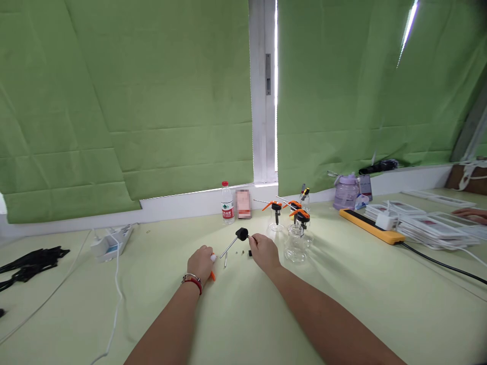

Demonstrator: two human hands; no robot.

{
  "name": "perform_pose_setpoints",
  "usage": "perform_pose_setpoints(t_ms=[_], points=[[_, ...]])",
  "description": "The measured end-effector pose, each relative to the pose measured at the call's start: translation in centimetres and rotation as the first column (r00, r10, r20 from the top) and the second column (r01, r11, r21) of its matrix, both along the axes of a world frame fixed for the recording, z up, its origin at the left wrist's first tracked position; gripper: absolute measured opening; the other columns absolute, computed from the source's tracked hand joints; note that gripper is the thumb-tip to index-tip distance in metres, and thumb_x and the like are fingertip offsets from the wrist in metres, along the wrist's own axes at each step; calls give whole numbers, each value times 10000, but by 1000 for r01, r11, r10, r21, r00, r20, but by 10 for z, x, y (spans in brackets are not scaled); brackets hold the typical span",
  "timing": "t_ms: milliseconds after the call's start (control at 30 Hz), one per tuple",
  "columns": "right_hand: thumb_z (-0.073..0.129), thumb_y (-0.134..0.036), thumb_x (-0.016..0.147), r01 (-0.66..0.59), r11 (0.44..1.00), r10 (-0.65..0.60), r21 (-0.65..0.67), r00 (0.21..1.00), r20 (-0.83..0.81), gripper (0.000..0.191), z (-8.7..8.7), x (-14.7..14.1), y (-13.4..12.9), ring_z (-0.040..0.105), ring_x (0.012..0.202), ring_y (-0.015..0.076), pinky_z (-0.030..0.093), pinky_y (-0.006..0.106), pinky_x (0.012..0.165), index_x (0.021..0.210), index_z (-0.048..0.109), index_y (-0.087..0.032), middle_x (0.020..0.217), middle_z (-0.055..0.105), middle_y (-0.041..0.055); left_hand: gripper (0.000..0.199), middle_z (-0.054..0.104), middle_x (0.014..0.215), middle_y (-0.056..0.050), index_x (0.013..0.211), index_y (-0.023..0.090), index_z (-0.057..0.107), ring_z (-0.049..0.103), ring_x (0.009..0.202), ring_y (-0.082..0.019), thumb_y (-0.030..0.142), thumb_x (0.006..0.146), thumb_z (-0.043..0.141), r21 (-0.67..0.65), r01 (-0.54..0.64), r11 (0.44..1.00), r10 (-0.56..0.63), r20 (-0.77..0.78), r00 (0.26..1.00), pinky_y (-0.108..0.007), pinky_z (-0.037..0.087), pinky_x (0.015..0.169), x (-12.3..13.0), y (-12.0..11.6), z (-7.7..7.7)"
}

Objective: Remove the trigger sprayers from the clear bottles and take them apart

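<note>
My left hand [200, 263] is closed around an orange and white part [213, 275], which shows past its fingers on the table. My right hand [264, 252] pinches the end of a black pump head [242, 233] with a metal tube [228, 248] pointing down to the left. Below that tube lies a second short metal rod [225, 260]. Small bits and a little black piece [250, 253] are on the table between my hands. Just right of my right hand stands an open clear jar [296, 246]. Behind it, orange and black spray heads [302, 216] sit on clear jars.
A water bottle [227, 205] and a phone [243, 204] stand by the wall. At right are a purple jug [346, 192], a yellow power strip [371, 226], stacked white frames [429, 228] and another person's hand [471, 215]. White cables and black straps [34, 263] lie left.
</note>
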State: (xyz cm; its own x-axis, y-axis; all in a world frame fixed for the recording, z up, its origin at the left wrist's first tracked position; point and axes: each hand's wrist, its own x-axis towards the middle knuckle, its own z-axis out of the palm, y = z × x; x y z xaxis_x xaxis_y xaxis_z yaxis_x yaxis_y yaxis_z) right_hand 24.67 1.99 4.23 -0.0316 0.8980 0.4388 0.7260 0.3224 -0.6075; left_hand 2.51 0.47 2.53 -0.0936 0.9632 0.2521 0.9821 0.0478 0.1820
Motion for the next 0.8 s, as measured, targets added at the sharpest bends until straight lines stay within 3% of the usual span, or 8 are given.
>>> perform_pose_setpoints(t_ms=[367,567,800], points=[[339,-336,917,-7,1000,7,-2,1000,13,359,-2,-1,1,457,587,109,233,229,516,669,550,-186,659,561,7,308,575,887,-68,693,177,614,552,746,-165,258,870,375,-47,113,993,-114,-25,993,-267,369,670,6,-1,2],[347,-339,911,-10,1000,10,3,1000,2,354,-4,0,2,439,578,110,229,228,513,649,529,-186,635,546,0,242,560,968,-89,827,175,628,541,856,-191,289,842,415,-28,246,969,-240,136,961,-276,398,764,3,-9,6],[352,-322,911,-24,1000,24,-8,1000,11,345,-3,-1,-1,452,582,106,227,227,511,649,528,-183,640,554,4,322,543,1006,-105,967,162,612,532,867,-199,361,865,382,-3,268,963,-261,216,941,-302,408,799,1,-10,3]])
